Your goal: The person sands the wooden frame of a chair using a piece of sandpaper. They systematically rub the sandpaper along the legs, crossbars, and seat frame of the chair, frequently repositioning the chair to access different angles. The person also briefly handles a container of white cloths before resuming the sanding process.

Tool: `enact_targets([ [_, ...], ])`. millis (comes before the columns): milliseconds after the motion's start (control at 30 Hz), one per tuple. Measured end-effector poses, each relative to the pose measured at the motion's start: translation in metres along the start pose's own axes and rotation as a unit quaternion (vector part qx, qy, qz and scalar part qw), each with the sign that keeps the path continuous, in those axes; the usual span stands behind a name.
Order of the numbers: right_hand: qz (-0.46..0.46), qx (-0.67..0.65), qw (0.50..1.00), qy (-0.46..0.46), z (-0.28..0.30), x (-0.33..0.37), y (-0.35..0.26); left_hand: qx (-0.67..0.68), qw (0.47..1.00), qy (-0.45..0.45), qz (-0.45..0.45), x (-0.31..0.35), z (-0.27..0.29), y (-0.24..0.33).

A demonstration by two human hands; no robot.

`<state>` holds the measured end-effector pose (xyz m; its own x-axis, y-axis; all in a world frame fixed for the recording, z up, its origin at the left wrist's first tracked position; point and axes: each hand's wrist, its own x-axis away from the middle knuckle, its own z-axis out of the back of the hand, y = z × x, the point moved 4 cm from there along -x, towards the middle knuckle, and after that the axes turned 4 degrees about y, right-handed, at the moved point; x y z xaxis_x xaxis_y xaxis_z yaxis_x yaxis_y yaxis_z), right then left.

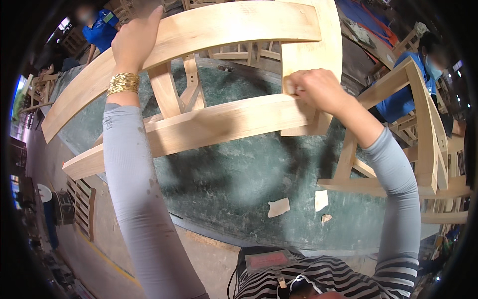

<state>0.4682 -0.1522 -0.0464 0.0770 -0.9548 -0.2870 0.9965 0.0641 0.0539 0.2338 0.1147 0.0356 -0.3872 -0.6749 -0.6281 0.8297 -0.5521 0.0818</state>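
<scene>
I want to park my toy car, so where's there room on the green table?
There's bare green table between the lower wooden rail and the pale scraps, and another patch left of them. It's crowded on the right, where another wooden frame stands.

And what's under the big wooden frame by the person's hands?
Under the wooden frame is mostly a green tabletop, showing through its gaps. The pale scraps lie apart from it, uncovered. Its boards hide whatever is right beneath them.

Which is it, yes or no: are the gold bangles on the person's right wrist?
No, the gold bangles sit just behind the left hand, while the right wrist shows bare skin.
</scene>
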Motion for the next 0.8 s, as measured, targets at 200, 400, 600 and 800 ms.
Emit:
enact_targets([
  [200, -0.138, 0.046, 0.986, -0.076, 0.035, 0.034, 0.034, 0.019, 0.998, -0.019, 0.049, -0.005, -0.005, -0.005],
  [400, 0.014, -0.055, 0.998, -0.04, 0.001, -0.013, -0.007, 0.017, 0.999, -0.006, 0.037, -0.005, -0.004, -0.006],
  [600, 0.0, 0.121, 0.987, -0.103, 0.005, 0.0, 0.01, 0.003, 0.998, -0.024, 0.049, -0.004, -0.004, -0.006],
  [800, -0.043, 0.078, 0.995, -0.044, 0.028, 0.013, 0.021, 0.013, 1.0, -0.001, 0.027, -0.004, -0.005, -0.006],
])
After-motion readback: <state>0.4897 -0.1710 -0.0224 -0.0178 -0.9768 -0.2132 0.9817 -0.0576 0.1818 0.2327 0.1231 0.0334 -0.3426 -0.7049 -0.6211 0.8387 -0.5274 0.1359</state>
